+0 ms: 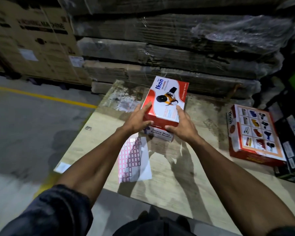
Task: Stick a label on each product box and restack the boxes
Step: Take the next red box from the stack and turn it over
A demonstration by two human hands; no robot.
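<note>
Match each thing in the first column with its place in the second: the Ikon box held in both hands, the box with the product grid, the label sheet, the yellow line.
Things:
1. held Ikon box
2. product-grid box
3. label sheet
4. yellow line

Places:
A. painted on the floor at left
B. flat on the board, below the left hand
C. on top of another box, the right hand at its near corner
D. lying at the right edge of the board

Pairs: 1-C, 2-D, 3-B, 4-A

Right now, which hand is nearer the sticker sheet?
Left. The left hand grips the Ikon box just above the sticker sheet; the right hand sits farther right.
</note>
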